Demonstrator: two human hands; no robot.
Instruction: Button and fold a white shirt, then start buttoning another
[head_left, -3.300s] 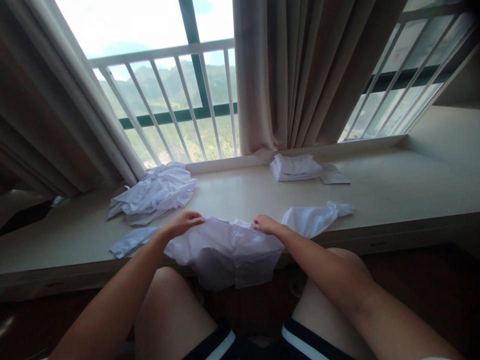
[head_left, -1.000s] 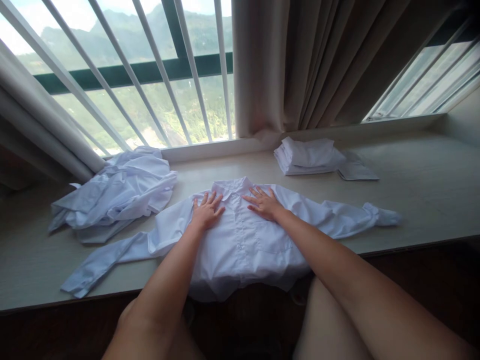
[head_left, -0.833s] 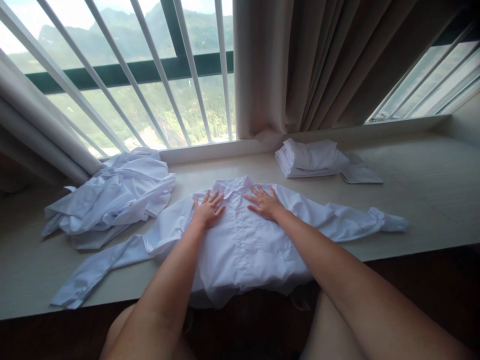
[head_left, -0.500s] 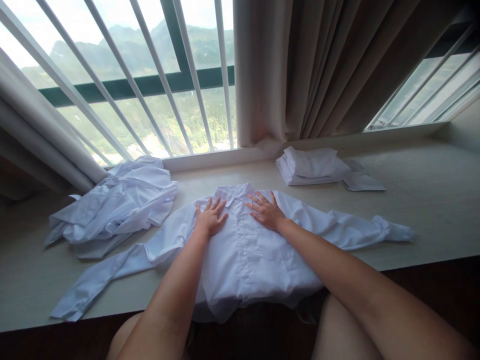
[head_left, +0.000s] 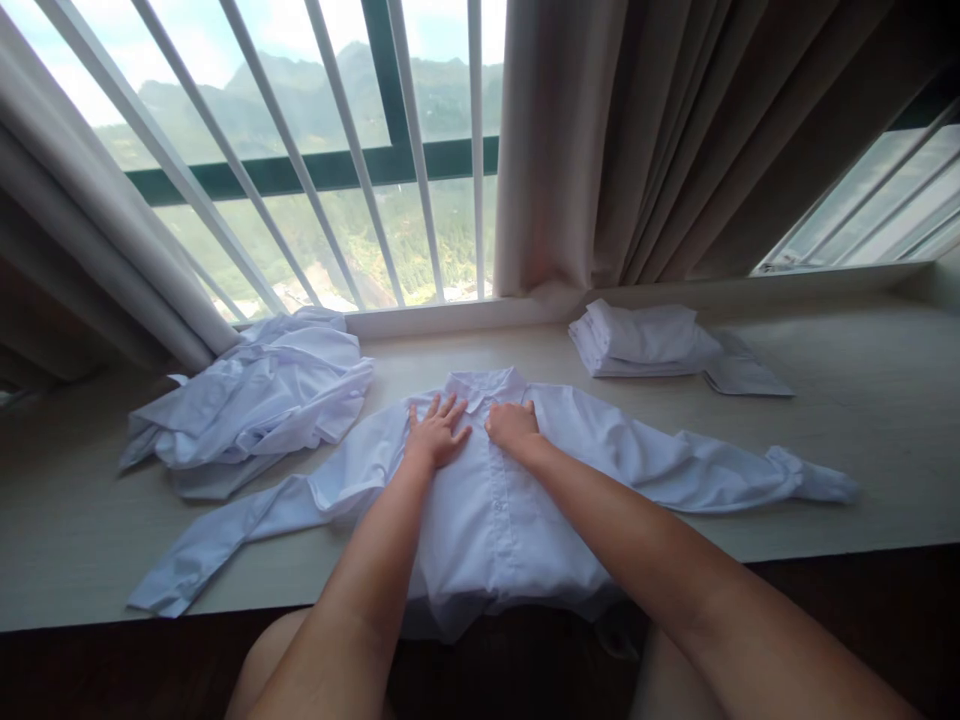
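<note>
Left hand [head_left: 437, 436] flat, right hand [head_left: 511, 424] curled on white shirt [head_left: 495, 500] chest

Both forearms are bare, no sleeves, watch or rings.

A crumpled heap of white garments [head_left: 255, 400] lies on the pale surface [head_left: 862, 400] at about ten o'clock, close under the window; a neat stack of folded white cloth [head_left: 641, 340] sits at one o'clock, with a flat folded piece [head_left: 746, 375] just beside it on its right. Behind, white window bars [head_left: 352, 150] slant across a green frame and hazy mountains; beige curtains [head_left: 637, 150] hang at twelve o'clock, their hem touching the sill.
</note>
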